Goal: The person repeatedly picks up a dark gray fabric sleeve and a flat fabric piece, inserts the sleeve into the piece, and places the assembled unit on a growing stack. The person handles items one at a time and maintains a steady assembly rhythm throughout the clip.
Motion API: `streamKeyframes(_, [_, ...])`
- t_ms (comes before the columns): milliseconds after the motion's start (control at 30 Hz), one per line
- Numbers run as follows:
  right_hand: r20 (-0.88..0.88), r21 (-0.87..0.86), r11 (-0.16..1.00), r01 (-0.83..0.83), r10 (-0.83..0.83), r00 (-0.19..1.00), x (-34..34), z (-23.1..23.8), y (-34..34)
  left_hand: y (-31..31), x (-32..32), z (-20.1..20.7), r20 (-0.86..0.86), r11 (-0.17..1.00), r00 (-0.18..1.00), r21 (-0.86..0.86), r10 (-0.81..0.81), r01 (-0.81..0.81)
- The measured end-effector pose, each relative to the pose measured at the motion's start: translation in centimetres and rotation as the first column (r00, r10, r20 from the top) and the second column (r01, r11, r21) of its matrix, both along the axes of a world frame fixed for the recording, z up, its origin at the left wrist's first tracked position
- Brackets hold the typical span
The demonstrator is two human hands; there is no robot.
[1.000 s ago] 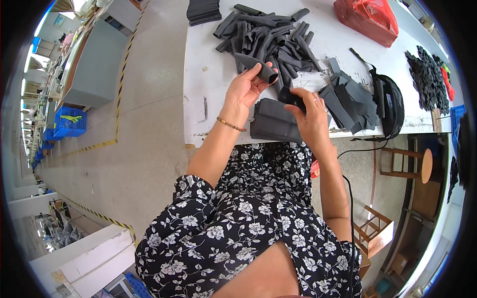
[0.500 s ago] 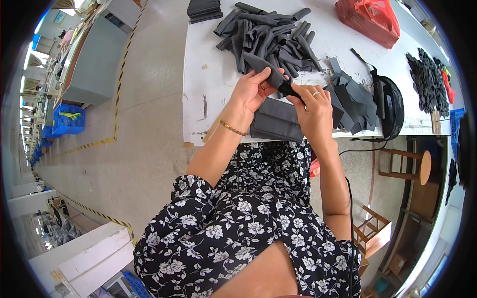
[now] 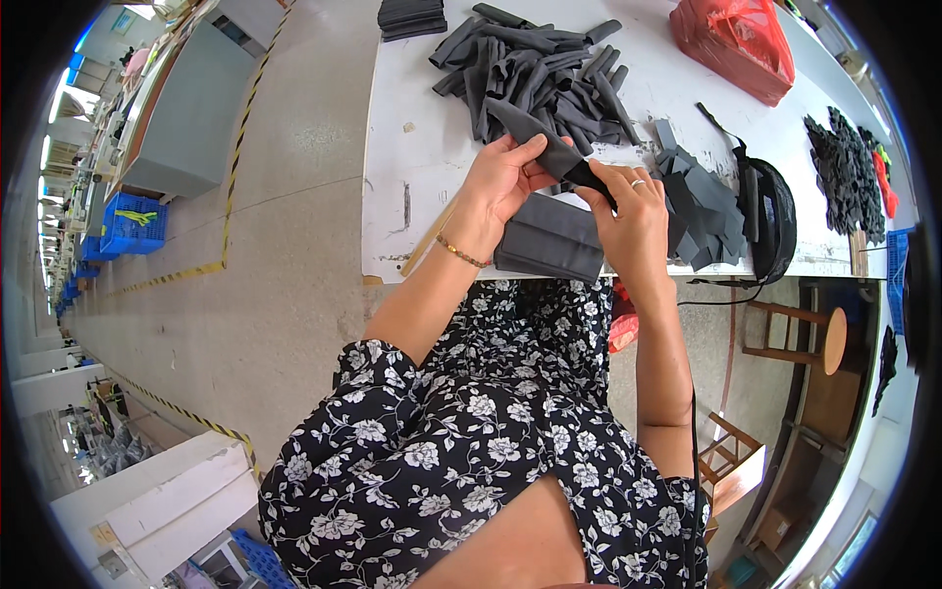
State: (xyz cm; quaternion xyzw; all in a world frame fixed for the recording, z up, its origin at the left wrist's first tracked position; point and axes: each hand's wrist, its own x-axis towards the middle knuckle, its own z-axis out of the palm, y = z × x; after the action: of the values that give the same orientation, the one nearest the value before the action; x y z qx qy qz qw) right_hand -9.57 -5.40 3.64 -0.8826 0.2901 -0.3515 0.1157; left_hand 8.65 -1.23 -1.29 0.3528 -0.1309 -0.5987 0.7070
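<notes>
Between my hands, just above the white table, is a dark grey fabric tube. My left hand pinches its middle, thumb on top and fingers beneath. At the tube's near right end, my right hand grips it together with a black piece that partly shows there; what that piece is I cannot make out. Right beyond lies a heap of similar dark grey fabric tubes. Under my hands, at the table's near edge, rests a flat stack of folded dark grey fabric. Loose flat dark grey pieces spread to the right.
On the white table stand a red plastic bag at the far right and a black pouch with a strap. A neat dark stack sits at the far left. Wooden stools stand on the floor to the right.
My right hand has shifted slightly right along the tube's end, and more of the black part shows between my hands. My left hand keeps its pinch. The whole view has shifted slightly.
</notes>
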Motion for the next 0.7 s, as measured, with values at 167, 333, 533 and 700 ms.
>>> streamKeyframes(167, [-0.063, -0.211, 0.977, -0.036, 0.023, 0.998, -0.3, 0.1, -0.1, 0.3, -0.3, 0.7, 0.029, 1.0, 1.0, -0.014, -0.003, 0.003])
streamKeyframes(333, [-0.077, -0.28, 0.958, -0.061, 0.041, 0.996, -0.4, 0.2, 0.1, 0.7, -0.9, 1.3, 0.05, 0.999, 0.998, -0.012, 0.038, -0.037])
streamKeyframes(533, [-0.012, -0.267, 0.963, 0.026, -0.03, 0.999, 0.9, -0.7, 0.6, 1.5, -4.5, 3.0, 0.257, 0.931, 0.9, -0.196, 0.352, -0.308])
streamKeyframes(700, [0.118, -0.116, 0.993, -0.001, 0.015, 0.993, 1.5, -1.3, 2.0, 2.2, -4.6, 3.4, 0.077, 0.912, 0.962, -0.346, 0.261, -0.22])
